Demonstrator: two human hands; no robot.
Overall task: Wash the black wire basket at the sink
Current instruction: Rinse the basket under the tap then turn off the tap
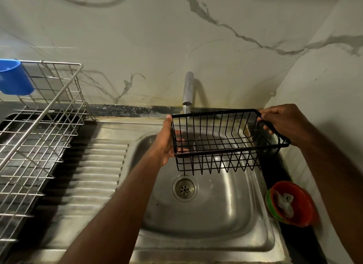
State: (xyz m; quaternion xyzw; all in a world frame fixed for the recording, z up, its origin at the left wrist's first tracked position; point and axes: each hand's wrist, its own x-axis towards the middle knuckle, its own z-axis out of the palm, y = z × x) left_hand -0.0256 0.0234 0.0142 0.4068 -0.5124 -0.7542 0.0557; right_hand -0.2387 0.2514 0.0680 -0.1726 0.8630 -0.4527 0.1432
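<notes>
The black wire basket [220, 139] hangs in the air over the steel sink [225, 220], just below the tap [188, 90]. A thin stream of water falls from the tap's spout onto the basket's left end. My left hand [167, 143] holds the left end, thumb along the rim and fingers inside behind the wires. My right hand [284, 122] grips the right end by its looped handle. The basket is roughly level and holds nothing. The drain [184, 188] lies below it.
A steel wire dish rack [39, 138] stands on the left over a black tray, with a blue cup [14, 78] at its back. The ribbed drainboard [94, 175] lies between rack and basin. A red and green bowl [292, 204] with a crumpled white bag sits at the right.
</notes>
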